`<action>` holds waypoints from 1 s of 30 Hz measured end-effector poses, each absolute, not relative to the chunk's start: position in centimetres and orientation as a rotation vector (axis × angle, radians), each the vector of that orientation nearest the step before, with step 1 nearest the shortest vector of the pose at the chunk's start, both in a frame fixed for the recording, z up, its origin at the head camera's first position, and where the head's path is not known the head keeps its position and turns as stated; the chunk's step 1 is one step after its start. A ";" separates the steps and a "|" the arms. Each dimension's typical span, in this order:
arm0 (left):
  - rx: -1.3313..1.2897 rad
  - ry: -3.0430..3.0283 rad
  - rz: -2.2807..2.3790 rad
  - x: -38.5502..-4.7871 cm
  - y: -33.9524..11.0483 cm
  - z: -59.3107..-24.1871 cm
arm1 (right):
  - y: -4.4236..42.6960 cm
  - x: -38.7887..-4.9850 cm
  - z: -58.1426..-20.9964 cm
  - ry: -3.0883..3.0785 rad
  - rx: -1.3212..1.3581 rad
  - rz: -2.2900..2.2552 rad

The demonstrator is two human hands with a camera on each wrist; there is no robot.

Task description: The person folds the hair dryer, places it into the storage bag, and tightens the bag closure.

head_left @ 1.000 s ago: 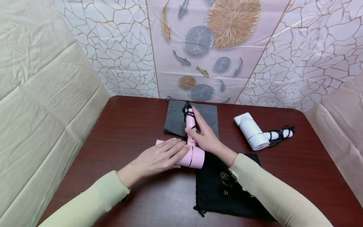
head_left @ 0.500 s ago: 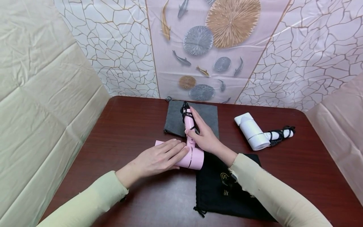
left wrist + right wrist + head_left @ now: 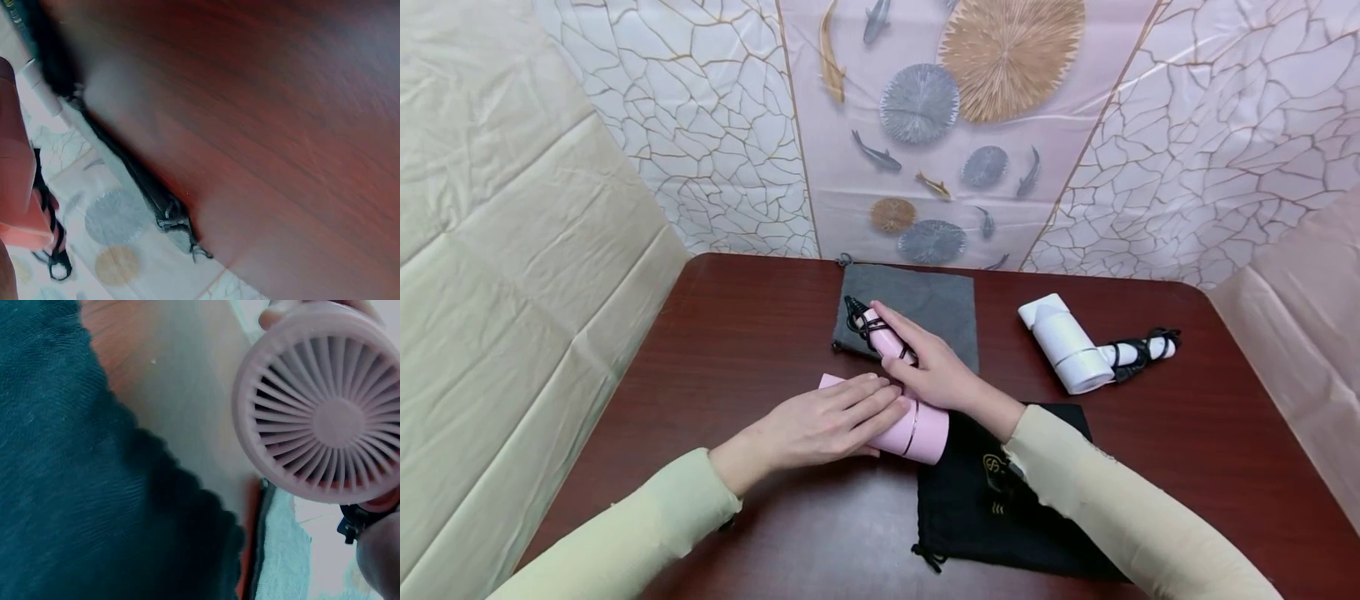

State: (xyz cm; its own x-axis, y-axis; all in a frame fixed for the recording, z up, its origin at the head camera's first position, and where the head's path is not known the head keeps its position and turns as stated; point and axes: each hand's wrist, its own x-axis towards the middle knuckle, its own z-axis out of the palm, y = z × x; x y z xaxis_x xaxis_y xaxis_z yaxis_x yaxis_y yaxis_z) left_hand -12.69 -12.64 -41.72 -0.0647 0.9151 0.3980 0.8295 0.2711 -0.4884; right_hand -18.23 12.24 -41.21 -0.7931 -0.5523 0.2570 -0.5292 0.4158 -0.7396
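Note:
A pink hair dryer [image 3: 927,435] is held between both hands over the middle of the table. My left hand [image 3: 822,429] grips its barrel from above, fingers laid across it and thumb below. The handle [image 3: 887,337], wound with a black cord [image 3: 859,321], is in my right hand [image 3: 938,367] and slants up to the left. Part of the joint between handle and barrel is hidden by fingers. In the right wrist view the dryer's round slatted grille [image 3: 337,422] faces the camera. The left wrist view catches only the cord-wrapped end [image 3: 56,244] of the handle.
Behind the dryer lies a grey drawstring pouch [image 3: 925,292]. A black drawstring pouch [image 3: 955,508] with gold print lies under my right forearm. To the right, a white hair dryer [image 3: 1067,350] with its cord wound rests on the brown table [image 3: 737,333].
The pink dryer's handle has swung from nearly straight up to a leftward slant, closer to the barrel. The barrel's right end has dipped slightly. Both hands keep their hold.

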 end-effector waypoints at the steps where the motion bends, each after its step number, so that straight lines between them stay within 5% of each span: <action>1: -1.580 -1.898 0.175 -12.7 -12.7 -41.6 | 12.2 -18.2 -41.1 2.608 -1.029 -1.332; 30: -1.674 -1.860 0.196 -13.4 -13.2 -40.9 | 12.5 -18.2 -40.4 2.426 -0.973 -1.393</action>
State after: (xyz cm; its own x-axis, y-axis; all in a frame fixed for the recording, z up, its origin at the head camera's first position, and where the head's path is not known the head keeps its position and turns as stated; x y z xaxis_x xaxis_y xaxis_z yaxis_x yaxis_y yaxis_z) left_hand -13.42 -13.21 -40.89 -0.0033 0.9391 0.3437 0.8467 0.1854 -0.4986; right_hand -18.19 12.50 -40.39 -0.7697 -0.6181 0.1601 -0.4497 0.3468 -0.8231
